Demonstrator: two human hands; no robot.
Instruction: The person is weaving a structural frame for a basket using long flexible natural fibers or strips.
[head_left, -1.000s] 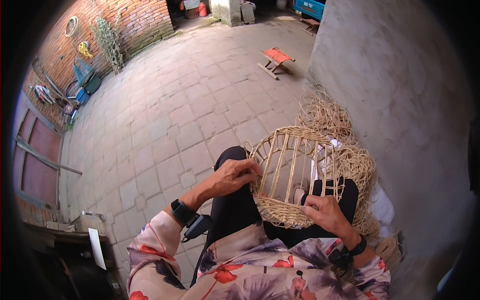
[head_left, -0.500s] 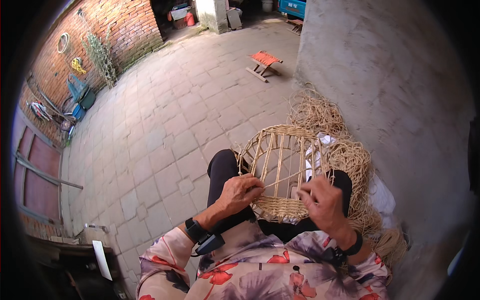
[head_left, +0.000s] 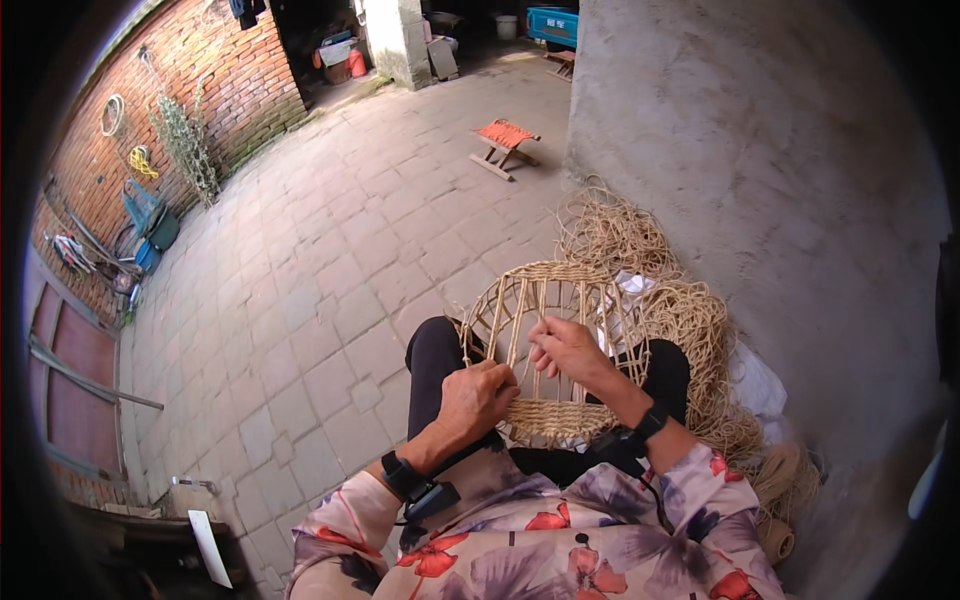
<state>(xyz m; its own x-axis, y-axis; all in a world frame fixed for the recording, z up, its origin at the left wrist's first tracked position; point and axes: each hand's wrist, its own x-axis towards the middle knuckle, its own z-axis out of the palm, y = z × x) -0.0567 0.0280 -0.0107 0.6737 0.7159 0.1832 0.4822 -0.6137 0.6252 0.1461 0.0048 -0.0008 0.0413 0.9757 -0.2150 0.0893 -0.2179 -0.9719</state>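
Observation:
A rounded basket-like frame (head_left: 560, 269) of twisted straw-coloured cord rests across my lap, with long cords strung from its far rim toward me. Close to my body a dense woven band (head_left: 556, 421) fills its near end. My left hand (head_left: 478, 398) is closed at the left end of this band, gripping the frame's side; its fingertips are partly hidden. Over the middle of the strung cords hovers my right hand (head_left: 568, 350), its fingers pinched together on a thin cord that is hard to make out.
Heaped loose cord (head_left: 680, 320) lies beside my right leg, against a grey wall (head_left: 760, 150), with white cloth (head_left: 757, 383) among it. A folding stool with an orange seat (head_left: 506, 132) stands ahead on the paving. A red-brown door (head_left: 75, 350) is at left.
My right hand has swung left and forward, from the frame's right side to over its middle cords. The cord stretched between my hands no longer shows clearly. My left hand stays at the left side.

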